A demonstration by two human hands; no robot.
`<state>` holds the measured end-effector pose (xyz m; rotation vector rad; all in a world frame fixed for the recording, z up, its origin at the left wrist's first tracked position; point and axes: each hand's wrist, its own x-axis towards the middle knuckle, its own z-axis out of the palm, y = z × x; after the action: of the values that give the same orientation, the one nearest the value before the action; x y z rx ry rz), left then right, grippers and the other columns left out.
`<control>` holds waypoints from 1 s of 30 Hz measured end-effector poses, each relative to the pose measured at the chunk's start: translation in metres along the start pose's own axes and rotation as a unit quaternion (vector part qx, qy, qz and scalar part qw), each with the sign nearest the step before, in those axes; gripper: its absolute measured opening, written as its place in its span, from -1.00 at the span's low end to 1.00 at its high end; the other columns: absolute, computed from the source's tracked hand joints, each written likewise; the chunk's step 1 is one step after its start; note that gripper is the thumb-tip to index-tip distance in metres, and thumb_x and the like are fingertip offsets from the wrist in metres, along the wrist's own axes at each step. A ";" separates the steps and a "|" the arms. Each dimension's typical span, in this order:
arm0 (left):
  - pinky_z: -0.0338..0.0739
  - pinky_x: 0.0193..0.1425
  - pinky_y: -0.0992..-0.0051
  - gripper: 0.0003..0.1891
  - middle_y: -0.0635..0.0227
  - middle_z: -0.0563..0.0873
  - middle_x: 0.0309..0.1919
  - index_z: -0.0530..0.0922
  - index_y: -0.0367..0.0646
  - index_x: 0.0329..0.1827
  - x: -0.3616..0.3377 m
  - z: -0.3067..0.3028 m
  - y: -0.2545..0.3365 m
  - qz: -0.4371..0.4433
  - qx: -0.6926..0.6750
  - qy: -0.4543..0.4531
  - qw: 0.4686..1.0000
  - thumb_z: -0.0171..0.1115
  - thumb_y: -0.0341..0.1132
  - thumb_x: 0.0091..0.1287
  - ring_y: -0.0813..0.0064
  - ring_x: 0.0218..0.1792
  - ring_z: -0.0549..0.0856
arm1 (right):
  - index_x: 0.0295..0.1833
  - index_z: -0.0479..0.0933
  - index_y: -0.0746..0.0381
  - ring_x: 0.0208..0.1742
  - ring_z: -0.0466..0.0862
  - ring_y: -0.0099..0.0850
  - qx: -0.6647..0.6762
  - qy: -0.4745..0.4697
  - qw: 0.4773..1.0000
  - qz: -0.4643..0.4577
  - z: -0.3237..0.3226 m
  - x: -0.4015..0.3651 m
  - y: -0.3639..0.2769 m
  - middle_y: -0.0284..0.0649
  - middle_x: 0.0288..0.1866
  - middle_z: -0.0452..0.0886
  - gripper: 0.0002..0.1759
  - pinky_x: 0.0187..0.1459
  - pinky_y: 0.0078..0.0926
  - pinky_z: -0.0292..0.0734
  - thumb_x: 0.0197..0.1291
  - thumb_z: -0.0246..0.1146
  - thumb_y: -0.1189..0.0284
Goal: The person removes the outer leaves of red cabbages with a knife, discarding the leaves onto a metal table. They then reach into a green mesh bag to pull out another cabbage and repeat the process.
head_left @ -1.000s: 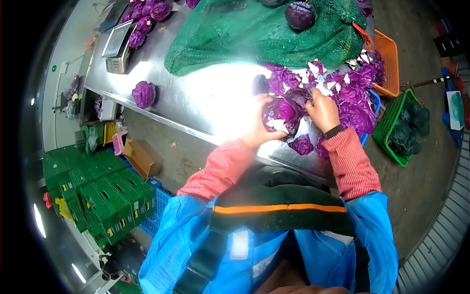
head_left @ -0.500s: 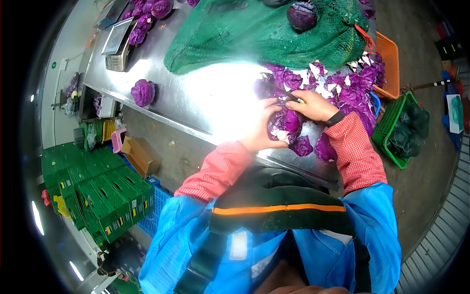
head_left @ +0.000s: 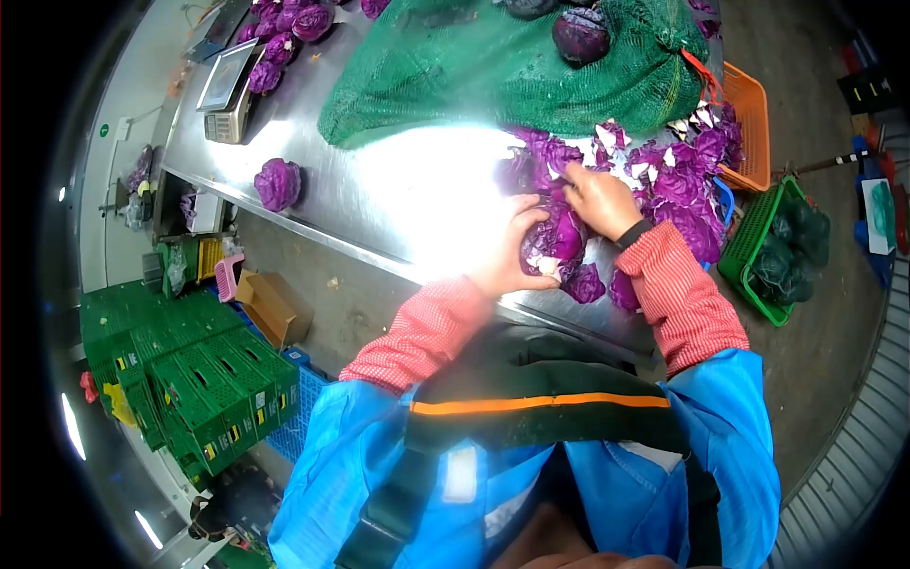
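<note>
blown-out glare, fisheye-warped dark edges

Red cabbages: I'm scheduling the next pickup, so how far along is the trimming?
Looks done: cut-off leaves are heaped beside the hands, trimmed heads sit by the scale, and a lone head lies on the steel table. In hand: the left hand grips a cabbage while the right hand works at its top. Left: the green net sack looks full.

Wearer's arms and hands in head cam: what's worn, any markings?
Both hands bare, no gloves: left hand, right hand. Red-and-white fine-checked long sleeves to the wrists, bright blue outer sleeves over the upper arms. Black band on the right wrist.
</note>
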<state>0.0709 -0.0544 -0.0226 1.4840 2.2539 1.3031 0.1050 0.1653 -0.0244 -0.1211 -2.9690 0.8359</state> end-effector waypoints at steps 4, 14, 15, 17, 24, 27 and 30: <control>0.32 0.39 0.07 -0.04 -0.09 0.35 0.29 0.32 -0.18 0.24 -0.006 0.001 -0.003 -0.049 -0.005 0.016 0.999 0.67 -0.20 -0.30 -0.06 0.33 0.38 | -0.04 0.50 0.25 -0.34 0.66 0.08 0.006 0.056 0.988 0.142 0.023 -0.016 0.038 0.09 -0.43 0.63 -0.74 -0.32 -0.03 0.56 0.22 0.24 0.35; 0.32 0.38 0.06 -0.05 -0.08 0.36 0.24 0.29 -0.17 0.25 -0.002 0.000 -0.002 -0.043 0.000 0.003 0.999 0.63 -0.21 -0.26 -0.05 0.30 0.39 | 0.11 0.47 0.25 -0.25 0.69 0.07 0.032 -0.004 0.989 0.146 -0.017 -0.041 -0.013 0.14 -0.36 0.66 -0.58 -0.21 0.01 0.57 0.11 0.20 0.35; 0.32 0.38 0.07 -0.06 -0.07 0.36 0.24 0.27 -0.18 0.27 -0.003 0.001 -0.002 -0.050 -0.007 0.018 0.999 0.62 -0.20 -0.24 -0.03 0.30 0.39 | 0.00 0.47 0.24 -0.37 0.66 0.11 -0.002 0.050 0.991 0.122 -0.007 -0.048 0.001 0.11 -0.46 0.64 -0.69 -0.32 0.06 0.54 0.13 0.17 0.42; 0.32 0.38 0.10 -0.07 -0.06 0.36 0.23 0.25 -0.20 0.29 -0.004 0.005 -0.004 -0.063 -0.024 0.056 0.996 0.59 -0.19 -0.18 0.01 0.30 0.39 | -0.01 0.45 0.25 -0.43 0.65 0.13 -0.026 0.117 0.978 0.169 0.020 -0.063 0.045 0.09 -0.51 0.62 -0.70 -0.36 0.07 0.52 0.12 0.19 0.43; 0.42 0.29 0.20 0.04 -0.10 0.34 0.23 0.17 -0.25 0.41 0.014 0.011 0.048 -0.285 -0.268 0.142 0.909 0.60 -0.10 -0.11 0.07 0.18 0.48 | 0.27 0.32 0.19 -0.26 0.69 0.09 0.143 0.067 0.954 0.253 -0.020 -0.077 -0.021 0.13 -0.31 0.67 -0.41 -0.25 -0.03 0.55 0.31 0.17 0.03; 0.44 0.27 0.12 0.05 -0.15 0.32 0.24 0.22 -0.16 0.41 0.017 0.000 0.053 -0.229 -0.068 0.024 0.971 0.63 -0.07 -0.16 -0.04 0.16 0.48 | 0.24 0.37 0.15 -0.17 0.70 0.06 0.219 0.013 0.946 0.238 -0.011 -0.084 -0.033 0.10 -0.22 0.68 -0.41 -0.13 -0.11 0.55 0.26 0.22 0.01; 0.42 0.28 0.04 0.07 -0.15 0.29 0.29 0.25 -0.07 0.42 0.026 -0.012 0.051 -0.130 0.053 -0.059 0.988 0.65 -0.08 -0.24 -0.16 0.20 0.43 | 0.19 0.42 0.16 -0.11 0.68 0.02 0.225 0.085 0.955 0.172 0.002 -0.079 -0.026 0.05 -0.12 0.67 -0.45 -0.12 -0.11 0.54 0.23 0.25 0.04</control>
<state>0.0861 -0.0329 0.0301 1.2094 2.3740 1.0083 0.1815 0.1347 -0.0150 -0.6601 -2.5528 1.4339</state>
